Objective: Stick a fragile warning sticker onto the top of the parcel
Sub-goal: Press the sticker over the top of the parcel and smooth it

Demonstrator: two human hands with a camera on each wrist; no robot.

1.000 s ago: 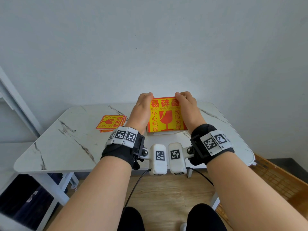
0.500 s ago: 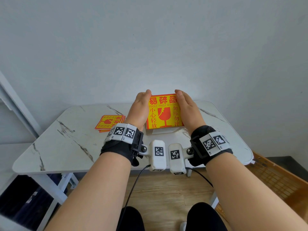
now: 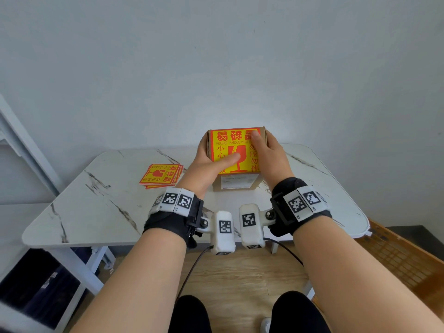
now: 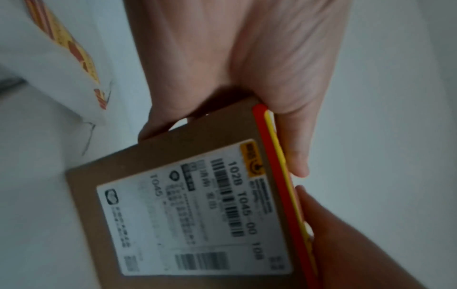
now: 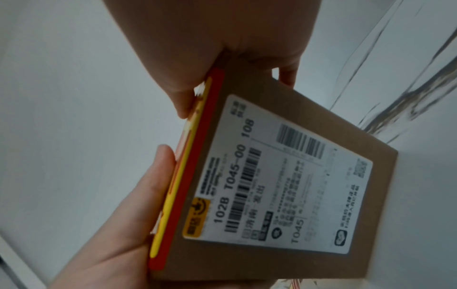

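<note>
A brown cardboard parcel (image 3: 236, 182) is at the far middle of the white marble table (image 3: 108, 212), with a white shipping label on its near face. A yellow and red fragile sticker (image 3: 223, 140) covers its top. My left hand (image 3: 204, 164) grips the left side, thumb lying across the sticker. My right hand (image 3: 269, 155) grips the right side, thumb on the sticker's far right corner. The left wrist view shows the parcel (image 4: 197, 195) and the sticker's edge (image 4: 279, 166) under my thumb. The right wrist view shows the parcel (image 5: 284, 185) the same way. Whether it touches the table is unclear.
A stack of spare fragile stickers (image 3: 162, 175) lies on the table left of the parcel. A white shelf frame (image 3: 24, 150) stands at the far left. A brown woven basket (image 3: 396, 255) sits on the floor at the right, below the table edge.
Both hands lay along the sticker's left and right edges before. Now their fingers wrap the parcel's sides with thumbs on top, and more of the labelled near face shows.
</note>
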